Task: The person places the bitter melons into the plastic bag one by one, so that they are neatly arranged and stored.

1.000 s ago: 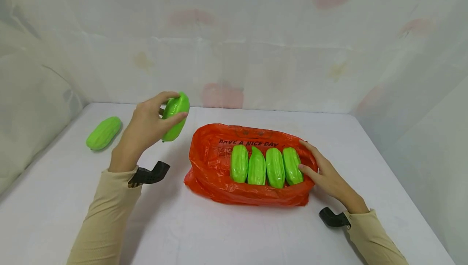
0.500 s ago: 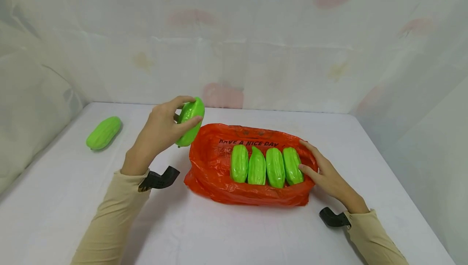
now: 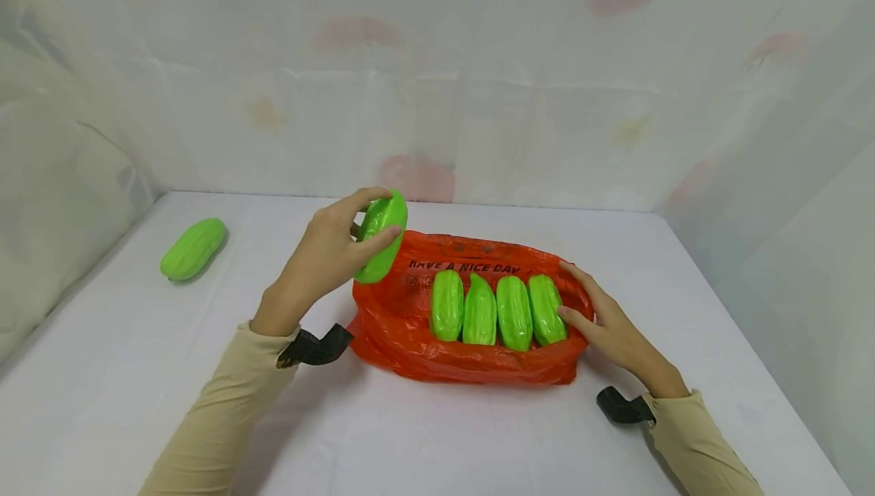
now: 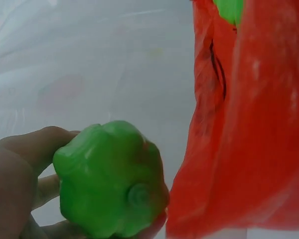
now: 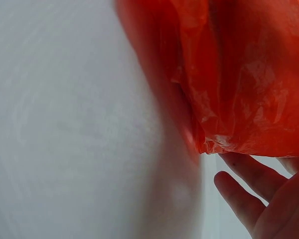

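My left hand [image 3: 333, 245] holds a glossy, ridged green gourd [image 3: 383, 239] between thumb and fingers, above the left end of a red plastic bag [image 3: 465, 365]. The left wrist view shows the lobed, stubbed end of this gourd [image 4: 112, 181] beside the bag's red wall [image 4: 259, 124]. Inside the bag, several similar gourds [image 3: 481, 312] lie side by side toward the right. My right hand [image 3: 611, 329] grips the bag's right rim, thumb on the inner side. In the right wrist view its fingers [image 5: 239, 196] reach behind the red plastic [image 5: 239, 99].
One more green gourd [image 3: 194, 249] lies at the far left of the white table [image 3: 424, 443]. A pale patterned sheet [image 3: 519, 116] rises behind the table's back edge, with similar sheeting at both sides. Black wrist mounts [image 3: 316, 345] stick out from the sleeves.
My left hand has carried its gourd to the right and slightly lower, from beside the bag to over its left end. The right hand and the gourds in the bag stay put.
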Action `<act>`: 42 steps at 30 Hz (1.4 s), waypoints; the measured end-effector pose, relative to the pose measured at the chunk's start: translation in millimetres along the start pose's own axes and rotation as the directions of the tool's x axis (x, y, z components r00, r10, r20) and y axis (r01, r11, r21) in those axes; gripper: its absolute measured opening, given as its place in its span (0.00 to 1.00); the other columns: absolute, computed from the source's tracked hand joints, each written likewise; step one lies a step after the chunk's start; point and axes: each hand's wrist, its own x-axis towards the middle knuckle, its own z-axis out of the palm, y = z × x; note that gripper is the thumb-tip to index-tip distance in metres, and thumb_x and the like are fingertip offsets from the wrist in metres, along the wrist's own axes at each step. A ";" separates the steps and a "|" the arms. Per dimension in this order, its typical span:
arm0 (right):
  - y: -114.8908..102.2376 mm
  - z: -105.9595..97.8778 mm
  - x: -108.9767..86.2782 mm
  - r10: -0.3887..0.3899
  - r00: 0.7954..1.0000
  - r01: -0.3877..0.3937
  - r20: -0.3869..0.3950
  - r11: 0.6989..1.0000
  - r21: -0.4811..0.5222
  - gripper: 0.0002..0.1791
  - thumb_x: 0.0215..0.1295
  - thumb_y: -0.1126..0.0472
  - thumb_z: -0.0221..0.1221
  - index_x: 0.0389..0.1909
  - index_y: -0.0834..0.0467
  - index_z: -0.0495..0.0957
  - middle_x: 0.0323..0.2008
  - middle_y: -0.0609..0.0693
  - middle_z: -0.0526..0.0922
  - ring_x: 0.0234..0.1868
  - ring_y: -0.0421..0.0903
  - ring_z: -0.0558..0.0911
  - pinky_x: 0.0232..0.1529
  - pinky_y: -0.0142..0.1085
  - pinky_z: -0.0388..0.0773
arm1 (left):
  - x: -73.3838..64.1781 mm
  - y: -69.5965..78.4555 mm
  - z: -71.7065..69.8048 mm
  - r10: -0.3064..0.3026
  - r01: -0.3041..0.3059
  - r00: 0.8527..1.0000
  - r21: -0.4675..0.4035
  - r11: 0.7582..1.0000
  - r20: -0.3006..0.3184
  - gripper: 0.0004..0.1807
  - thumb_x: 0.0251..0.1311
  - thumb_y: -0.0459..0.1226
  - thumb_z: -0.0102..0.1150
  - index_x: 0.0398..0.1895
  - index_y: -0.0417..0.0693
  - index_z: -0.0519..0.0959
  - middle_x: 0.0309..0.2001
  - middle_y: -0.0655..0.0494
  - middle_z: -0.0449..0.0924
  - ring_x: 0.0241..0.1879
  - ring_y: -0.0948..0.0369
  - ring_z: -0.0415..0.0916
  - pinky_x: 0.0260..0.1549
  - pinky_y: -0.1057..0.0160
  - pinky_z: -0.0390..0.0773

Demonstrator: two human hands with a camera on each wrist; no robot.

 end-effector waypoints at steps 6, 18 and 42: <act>-0.4 0.0 0.3 0.001 1.000 -0.001 0.004 1.000 0.006 0.37 0.74 0.56 0.54 0.78 0.47 0.49 0.76 0.60 0.56 0.73 0.64 0.61 0.65 0.69 0.61 | -0.1 4.8 12.0 0.042 -0.041 0.999 0.013 0.999 -0.019 0.28 0.65 0.44 0.62 0.68 0.55 0.69 0.53 0.47 0.77 0.36 0.51 0.79 0.29 0.58 0.84; 1.0 -0.6 0.4 -0.019 1.000 0.019 -0.005 1.000 -0.009 0.37 0.73 0.58 0.55 0.78 0.48 0.50 0.76 0.60 0.57 0.73 0.63 0.60 0.67 0.69 0.58 | -2.0 11.5 30.7 0.018 -0.018 0.999 0.005 1.000 0.039 0.29 0.67 0.47 0.60 0.70 0.60 0.65 0.53 0.42 0.71 0.42 0.49 0.76 0.34 0.54 0.83; 0.7 -0.2 -0.1 -0.012 1.000 0.012 -0.002 1.000 -0.008 0.38 0.73 0.57 0.55 0.78 0.48 0.49 0.76 0.61 0.56 0.73 0.64 0.61 0.66 0.69 0.60 | -6.6 13.4 52.4 -0.015 -0.007 0.983 0.118 0.993 0.183 0.31 0.64 0.48 0.64 0.68 0.55 0.68 0.53 0.47 0.77 0.46 0.52 0.76 0.41 0.53 0.81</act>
